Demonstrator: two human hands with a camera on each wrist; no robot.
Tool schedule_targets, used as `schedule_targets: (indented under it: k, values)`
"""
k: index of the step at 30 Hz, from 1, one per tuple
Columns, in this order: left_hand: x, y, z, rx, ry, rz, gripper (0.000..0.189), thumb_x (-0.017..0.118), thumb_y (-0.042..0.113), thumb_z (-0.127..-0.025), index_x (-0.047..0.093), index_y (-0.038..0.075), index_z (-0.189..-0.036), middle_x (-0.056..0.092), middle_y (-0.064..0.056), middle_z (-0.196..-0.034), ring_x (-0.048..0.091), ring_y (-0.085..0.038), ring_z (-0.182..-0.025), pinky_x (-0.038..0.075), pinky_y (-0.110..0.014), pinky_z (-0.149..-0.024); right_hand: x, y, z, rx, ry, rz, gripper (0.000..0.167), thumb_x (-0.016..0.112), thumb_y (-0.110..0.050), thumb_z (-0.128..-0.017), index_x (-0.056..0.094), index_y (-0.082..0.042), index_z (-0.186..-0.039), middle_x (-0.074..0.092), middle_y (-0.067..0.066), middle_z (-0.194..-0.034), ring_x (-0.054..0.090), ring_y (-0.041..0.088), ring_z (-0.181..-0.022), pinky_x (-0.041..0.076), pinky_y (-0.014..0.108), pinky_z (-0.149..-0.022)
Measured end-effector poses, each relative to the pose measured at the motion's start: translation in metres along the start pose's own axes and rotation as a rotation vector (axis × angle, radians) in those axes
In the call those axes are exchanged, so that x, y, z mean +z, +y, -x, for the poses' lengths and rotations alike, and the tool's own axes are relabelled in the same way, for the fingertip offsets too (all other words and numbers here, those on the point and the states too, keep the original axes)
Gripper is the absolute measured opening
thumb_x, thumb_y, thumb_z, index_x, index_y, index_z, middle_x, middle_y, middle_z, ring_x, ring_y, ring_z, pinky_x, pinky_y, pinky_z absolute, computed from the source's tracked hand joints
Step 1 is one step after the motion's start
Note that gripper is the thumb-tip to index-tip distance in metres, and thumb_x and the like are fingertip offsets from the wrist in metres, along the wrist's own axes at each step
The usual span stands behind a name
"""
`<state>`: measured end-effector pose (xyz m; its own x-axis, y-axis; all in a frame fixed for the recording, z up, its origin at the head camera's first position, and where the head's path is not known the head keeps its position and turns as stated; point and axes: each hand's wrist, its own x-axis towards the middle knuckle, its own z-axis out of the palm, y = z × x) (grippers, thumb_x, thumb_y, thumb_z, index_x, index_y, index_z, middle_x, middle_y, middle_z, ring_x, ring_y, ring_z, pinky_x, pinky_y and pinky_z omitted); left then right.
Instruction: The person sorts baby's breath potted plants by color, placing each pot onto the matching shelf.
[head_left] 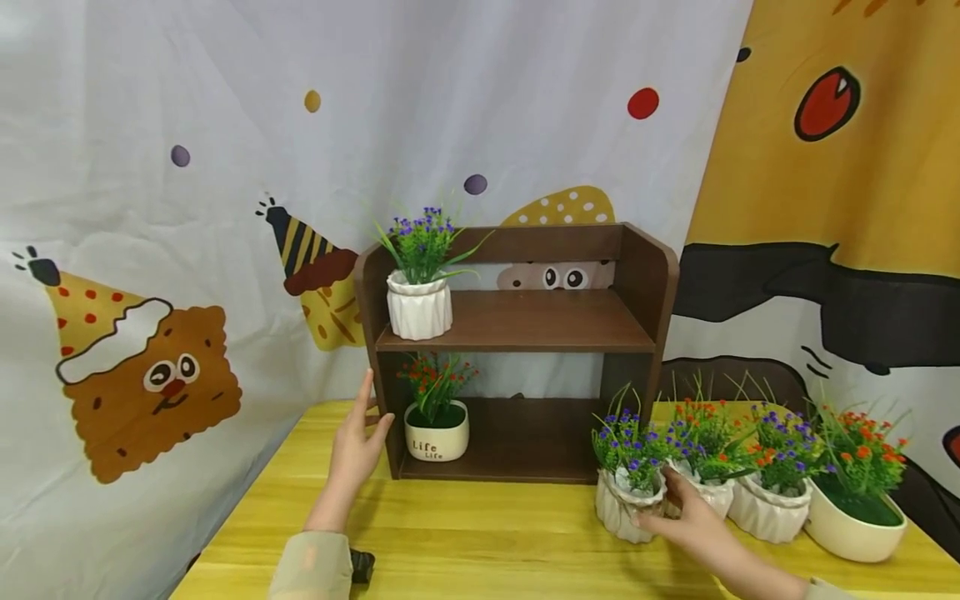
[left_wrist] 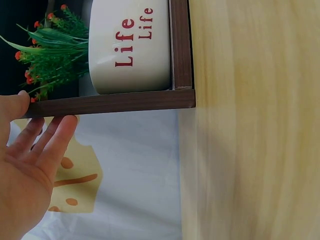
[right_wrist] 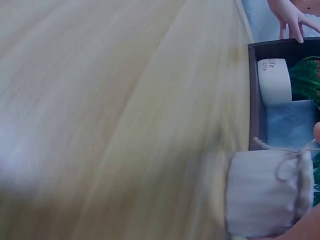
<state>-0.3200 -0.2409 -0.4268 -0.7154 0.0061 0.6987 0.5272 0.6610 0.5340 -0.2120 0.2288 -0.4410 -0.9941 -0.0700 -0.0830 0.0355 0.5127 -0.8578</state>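
Observation:
A dark brown two-tier shelf point(head_left: 517, 479) stands on the table. My left hand point(head_left: 356, 446) is at its left side panel, fingers straight along the outer face and thumb at the front edge. Just inside, on the lower tier, sits a cream pot marked "Life" point(head_left: 437, 442) with red flowers. A white pleated pot with purple flowers point(head_left: 422, 312) stands at the left of the upper tier. In front of the shelf's right end, my right hand point(head_left: 697, 529) grips another white potted plant point(head_left: 626, 508) with purple flowers, a string tied round its neck point(right_wrist: 295, 182).
Right of the gripped plant stand more plants close together: a white pot with orange-red flowers point(head_left: 712, 496), a white pot with purple flowers point(head_left: 772, 508) and a long cream planter point(head_left: 855, 525). A small black object point(head_left: 362, 567) lies by the left sleeve. A printed curtain point(head_left: 225, 208) hangs behind.

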Motion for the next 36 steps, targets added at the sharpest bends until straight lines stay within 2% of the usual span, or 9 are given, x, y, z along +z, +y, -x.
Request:
schedule_targets:
  k: [3,5,7,9,11,15,18,25,36]
  values:
    - [0.0,-0.001,0.0,0.002,0.006,-0.004,0.084,0.069,0.005,-0.09,0.022,0.026,-0.156,0.058,-0.03,-0.119,0.066,-0.041,-0.086,0.056,-0.053,-0.069,0.006,0.004,-0.006,-0.009,0.012,-0.044,0.104,0.071,-0.03,-0.088,-0.001,0.013,-0.149,0.005,0.042,-0.149,0.02,0.057,-0.134,0.038,0.057,-0.102]
    - [0.0,-0.001,0.0,0.003,0.005,0.001,0.084,0.069,0.005,-0.09,0.022,0.026,-0.156,0.058,-0.03,-0.119,0.066,-0.041,-0.086,0.056,-0.053,-0.069,0.009,0.007,-0.009,-0.019,0.033,-0.072,0.103,0.071,-0.028,-0.088,-0.001,0.013,-0.149,0.005,0.043,-0.148,0.032,0.055,-0.128,0.046,0.049,-0.096]
    - [0.001,0.0,0.001,0.002,0.0,0.012,0.084,0.069,0.004,-0.09,0.022,0.025,-0.156,0.058,-0.03,-0.119,0.066,-0.042,-0.086,0.056,-0.053,-0.069,0.013,0.01,-0.012,-0.025,0.058,-0.081,0.104,0.073,-0.026,-0.087,-0.001,0.014,-0.148,0.009,0.044,-0.147,0.045,0.045,-0.114,0.051,0.039,-0.085]
    - [0.001,0.001,0.001,-0.003,-0.007,0.019,0.084,0.069,0.004,-0.09,0.022,0.025,-0.156,0.058,-0.03,-0.12,0.066,-0.042,-0.086,0.056,-0.053,-0.069,0.016,0.014,-0.015,-0.031,0.089,-0.077,0.105,0.075,-0.025,-0.085,0.0,0.015,-0.147,0.012,0.044,-0.146,0.049,0.035,-0.104,0.051,0.032,-0.076]
    - [0.001,0.002,0.002,-0.012,-0.012,0.02,0.084,0.068,0.004,-0.09,0.021,0.025,-0.156,0.057,-0.03,-0.121,0.066,-0.041,-0.087,0.056,-0.052,-0.068,0.02,0.017,-0.017,-0.038,0.109,-0.071,0.107,0.077,-0.024,-0.083,0.0,0.017,-0.146,0.014,0.045,-0.144,0.052,0.041,-0.102,0.052,0.036,-0.078]
    - [0.001,0.002,0.002,-0.029,-0.013,0.009,0.084,0.068,0.006,-0.091,0.021,0.027,-0.156,0.058,-0.029,-0.122,0.066,-0.041,-0.088,0.056,-0.052,-0.069,0.026,0.022,-0.021,-0.068,0.148,-0.088,0.109,0.08,-0.02,-0.08,0.002,0.018,-0.145,0.015,0.047,-0.142,0.04,0.056,-0.121,0.047,0.05,-0.093]
    - [0.001,0.002,0.001,-0.036,-0.011,0.004,0.083,0.068,0.008,-0.091,0.02,0.028,-0.156,0.058,-0.028,-0.121,0.066,-0.041,-0.088,0.056,-0.053,-0.071,0.028,0.024,-0.024,-0.094,0.179,-0.095,0.107,0.082,-0.017,-0.077,0.006,0.018,-0.144,0.02,0.046,-0.14,0.038,0.056,-0.123,0.044,0.052,-0.097]
    - [0.0,0.002,0.001,-0.031,-0.001,-0.007,0.084,0.069,0.006,-0.09,0.021,0.027,-0.156,0.059,-0.028,-0.12,0.067,-0.041,-0.088,0.056,-0.051,-0.07,0.034,0.027,-0.03,-0.17,0.253,-0.036,0.106,0.087,-0.015,-0.071,0.015,0.024,-0.139,0.028,0.047,-0.137,0.036,0.059,-0.123,0.033,0.063,-0.102]
    - [0.002,0.001,0.0,-0.039,-0.004,0.001,0.084,0.068,0.006,-0.091,0.021,0.028,-0.156,0.059,-0.028,-0.121,0.066,-0.04,-0.088,0.057,-0.051,-0.07,0.032,0.027,-0.032,-0.039,0.191,-0.025,0.115,0.087,-0.023,-0.072,0.008,0.018,-0.145,0.025,0.047,-0.139,0.027,0.06,-0.128,0.027,0.065,-0.104]
